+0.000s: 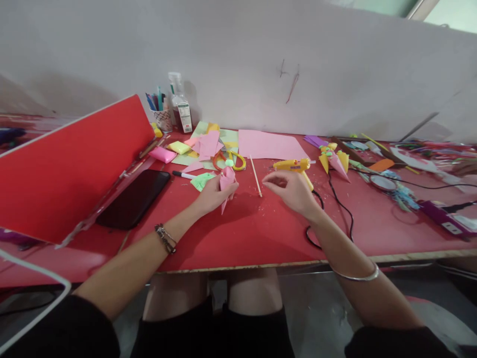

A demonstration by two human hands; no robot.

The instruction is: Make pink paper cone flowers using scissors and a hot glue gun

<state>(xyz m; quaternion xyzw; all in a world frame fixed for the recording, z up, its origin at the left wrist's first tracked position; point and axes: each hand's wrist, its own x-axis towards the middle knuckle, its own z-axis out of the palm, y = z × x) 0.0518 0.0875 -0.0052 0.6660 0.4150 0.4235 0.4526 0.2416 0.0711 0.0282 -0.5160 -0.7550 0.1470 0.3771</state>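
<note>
My left hand (215, 195) is closed around a pink paper cone (227, 180), its point hanging down and a small pale green ball at its top. Over the table to the right, my right hand (292, 191) has its thumb and fingers pinched together; what they hold, if anything, is too small to make out. A thin wooden stick (256, 176) lies between the two hands. Just behind my right hand is a yellow glue gun (292, 165). Scissors (238, 161) with orange and yellow handles lie behind the cone, and crumpled green paper (201, 181) is beside my left hand.
A black phone (134, 199) and an upright red board (78, 164) stand at the left. Pink paper (270, 144) lies by the wall, near a bottle (181, 107). A finished-looking cone figure (337, 161) and a black cable (345, 211) are at the right.
</note>
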